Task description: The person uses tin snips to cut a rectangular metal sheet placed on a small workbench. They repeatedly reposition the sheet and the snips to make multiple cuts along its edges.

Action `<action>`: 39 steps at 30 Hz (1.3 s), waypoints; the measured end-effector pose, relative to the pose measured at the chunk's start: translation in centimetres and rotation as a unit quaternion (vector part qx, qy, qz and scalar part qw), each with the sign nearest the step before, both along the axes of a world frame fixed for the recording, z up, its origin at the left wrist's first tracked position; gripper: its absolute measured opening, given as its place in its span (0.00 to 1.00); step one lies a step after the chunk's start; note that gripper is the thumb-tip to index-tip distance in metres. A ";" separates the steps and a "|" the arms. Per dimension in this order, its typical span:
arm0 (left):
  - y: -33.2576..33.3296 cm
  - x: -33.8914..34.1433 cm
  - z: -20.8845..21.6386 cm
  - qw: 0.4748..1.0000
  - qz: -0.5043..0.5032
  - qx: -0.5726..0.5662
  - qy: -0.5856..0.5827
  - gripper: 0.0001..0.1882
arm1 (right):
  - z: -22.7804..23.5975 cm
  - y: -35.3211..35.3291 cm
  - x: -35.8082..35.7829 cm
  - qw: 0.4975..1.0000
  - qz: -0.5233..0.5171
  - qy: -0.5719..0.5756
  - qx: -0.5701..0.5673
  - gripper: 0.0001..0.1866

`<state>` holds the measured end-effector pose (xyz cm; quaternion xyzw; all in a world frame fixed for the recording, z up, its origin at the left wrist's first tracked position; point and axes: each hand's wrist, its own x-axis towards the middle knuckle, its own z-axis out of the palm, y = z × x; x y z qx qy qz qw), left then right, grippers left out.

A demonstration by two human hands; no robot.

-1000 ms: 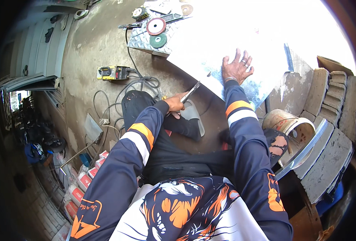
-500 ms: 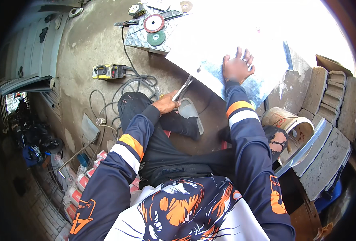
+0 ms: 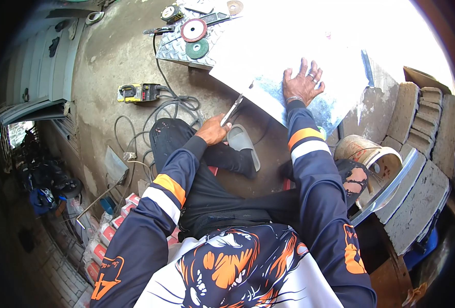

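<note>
In my left hand [image 3: 214, 130] is a slim silver metal hand tool [image 3: 232, 109], gripped with the fingers wrapped round its lower end. It looks like pliers or snips, though its exact kind is hard to make out. Its tip is close to the near left edge of a shiny metal sheet [image 3: 268, 95], beside a small dark mark [image 3: 251, 84] on that edge; contact cannot be told. My right hand [image 3: 303, 87] lies on the sheet with its fingers spread, wearing a ring and a bracelet. Glare washes out the sheet's far part.
On a tread-plate surface [image 3: 168, 50] at the back left lie a red-rimmed disc [image 3: 194, 30], a green disc [image 3: 197, 49] and a tape measure [image 3: 171, 13]. A yellow-black power box [image 3: 139, 92] with coiled cable sits on the floor. Right: a bucket [image 3: 358, 147] and concrete blocks [image 3: 412, 200].
The tool in my left hand has turned slightly, and its tip has shifted a little to the left. My right hand stays spread on the sheet, nearly in place.
</note>
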<state>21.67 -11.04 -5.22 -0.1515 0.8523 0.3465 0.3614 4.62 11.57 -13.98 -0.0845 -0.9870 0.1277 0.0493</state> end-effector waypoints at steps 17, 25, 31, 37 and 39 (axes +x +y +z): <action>1.3 0.6 -0.9 0.994 0.023 -0.097 0.039 0.26 | 0.1 0.0 0.0 1.000 0.004 -0.005 -0.010 0.33; 2.2 0.5 0.1 0.993 0.026 -0.114 0.034 0.27 | -0.1 0.0 0.1 1.000 0.022 0.003 0.010 0.31; 2.5 -0.3 0.4 0.991 0.043 -0.123 -0.017 0.30 | -0.6 -2.7 1.1 0.994 0.102 -0.008 0.025 0.32; 3.1 -0.8 2.2 0.990 0.036 -0.130 -0.032 0.29 | 0.2 -4.0 2.3 0.990 0.135 -0.035 -0.003 0.30; 3.5 -2.3 3.8 0.992 0.044 -0.116 -0.035 0.29 | 0.1 -3.9 2.3 0.990 0.133 -0.051 0.000 0.30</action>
